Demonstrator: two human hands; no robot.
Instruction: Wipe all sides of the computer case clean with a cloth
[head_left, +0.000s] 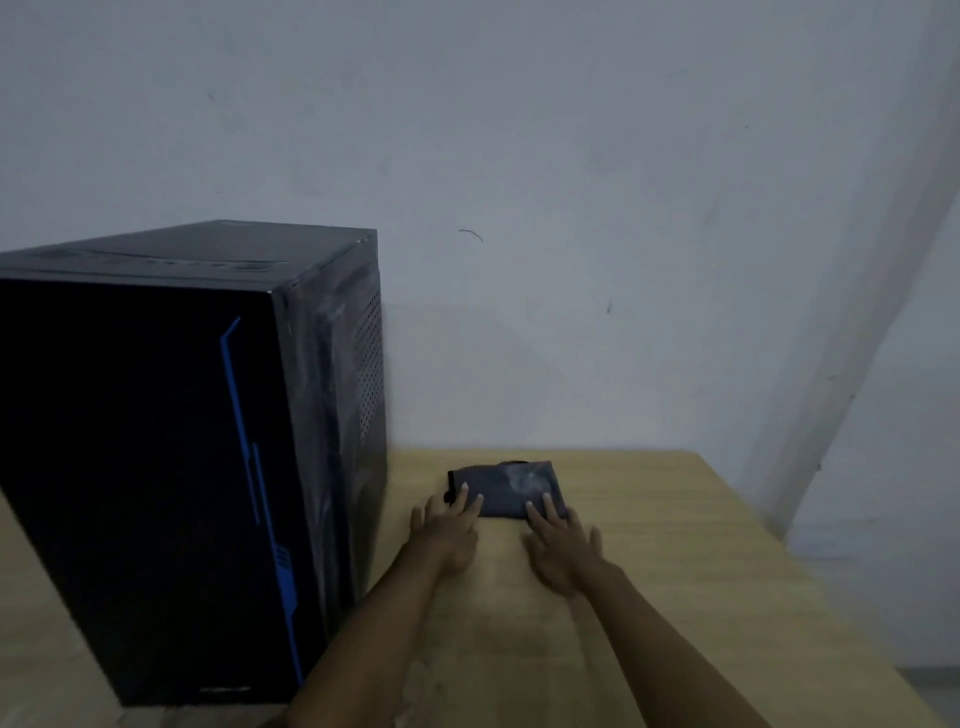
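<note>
Our left hand (449, 532) and right hand (563, 553) flat, fingers straight, tips on the folded cloth (511, 486), cloth on the desk (701, 561), computer case (156, 415) upright at left

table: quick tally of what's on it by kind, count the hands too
computer case: 1, black with blue stripes
cloth: 1, dark grey, folded
hands: 2, left hand and right hand, fingertips on the cloth
total: 4
</note>
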